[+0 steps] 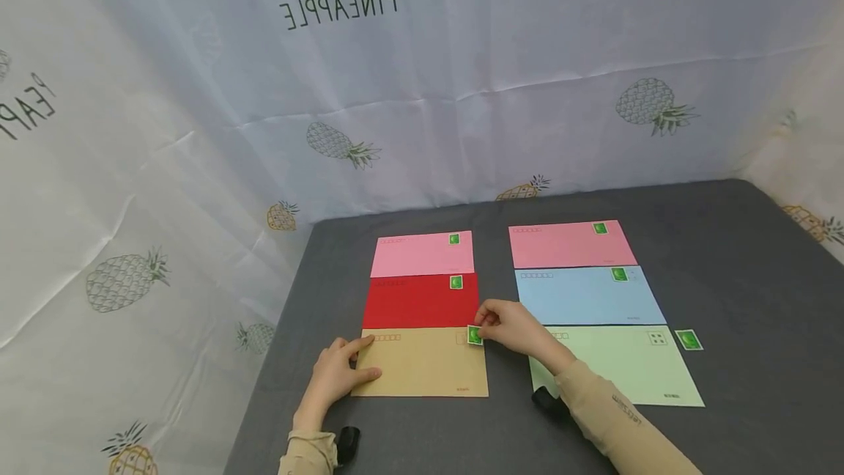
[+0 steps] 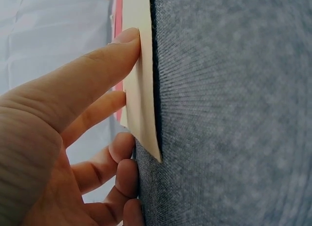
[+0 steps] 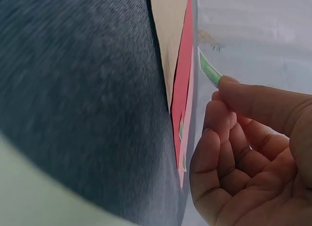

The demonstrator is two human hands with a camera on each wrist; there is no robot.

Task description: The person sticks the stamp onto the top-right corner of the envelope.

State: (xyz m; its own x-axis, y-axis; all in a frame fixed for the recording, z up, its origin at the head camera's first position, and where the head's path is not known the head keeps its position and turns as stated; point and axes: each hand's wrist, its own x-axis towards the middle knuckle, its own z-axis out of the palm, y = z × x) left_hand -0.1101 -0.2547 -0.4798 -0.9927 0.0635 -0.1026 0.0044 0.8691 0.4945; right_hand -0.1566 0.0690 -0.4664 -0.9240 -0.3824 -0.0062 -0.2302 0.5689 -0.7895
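A tan envelope [image 1: 422, 369] lies flat at the near end of the left column. My left hand [image 1: 332, 372] rests on its left side, thumb and index finger pressing the paper; the left wrist view shows the other fingers curled beside its edge. A green stamp with a white border [image 1: 474, 336] is pinched between the thumb and index finger of my right hand [image 1: 517, 328], over the envelope's top right corner. In the right wrist view the stamp [image 3: 209, 69] looks slightly bent and held above the paper.
Beyond the tan one lie a red envelope [image 1: 409, 306] and a pink envelope [image 1: 415, 259], each stamped. The right column has stamped pink [image 1: 560, 249] and blue [image 1: 574, 303] envelopes and a pale green envelope [image 1: 626, 369]. Right of that lies a loose green stamp [image 1: 689, 340].
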